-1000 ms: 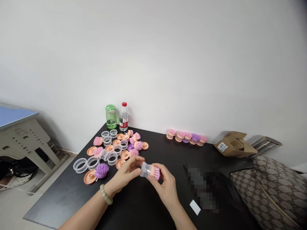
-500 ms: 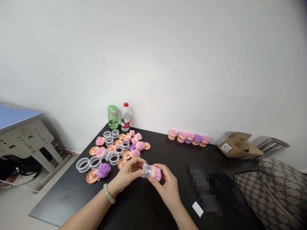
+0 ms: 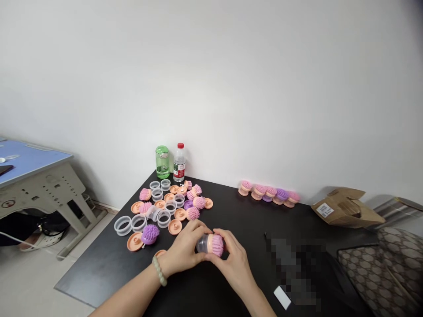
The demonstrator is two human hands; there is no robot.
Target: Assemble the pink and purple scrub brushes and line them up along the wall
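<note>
A: Where is the workpiece, and what state are the hands in?

B: A round brush head with pink bristles and a peach rim (image 3: 216,245) lies sideways between the hands, above the near part of the black tabletop (image 3: 228,213). Left hand (image 3: 187,246): fingers curled narrowly around a translucent plastic collar (image 3: 202,244) at the head's left side. Right hand (image 3: 235,260): thumb and fingers curved in a grip on the bristled end.

A: Why held so?

B: Judgement: one hand per end seems to steady each part against the other. Thumbs sit close together on the near side; cannot tell whether they touch.

A: Other placements?

B: To the left, loose translucent plastic rings (image 3: 122,226), flat peach discs with central knobs (image 3: 135,242) and a purple spiky brush head (image 3: 150,234) lie spread out, probably for easy picking. A row of five pink and purple bristled brushes (image 3: 270,192) stands by the white wall (image 3: 205,66), presumably kept apart from the loose parts.

A: Obstructions?

B: The left hand hides the collar's far end and part of one more peach disc (image 3: 161,253). A green translucent bottle (image 3: 162,164) and a clear red-capped bottle (image 3: 179,164) stand behind the loose parts. Near the right forearm: a small white rectangle (image 3: 282,298). Farther right: an open brown cardboard box (image 3: 340,211).
</note>
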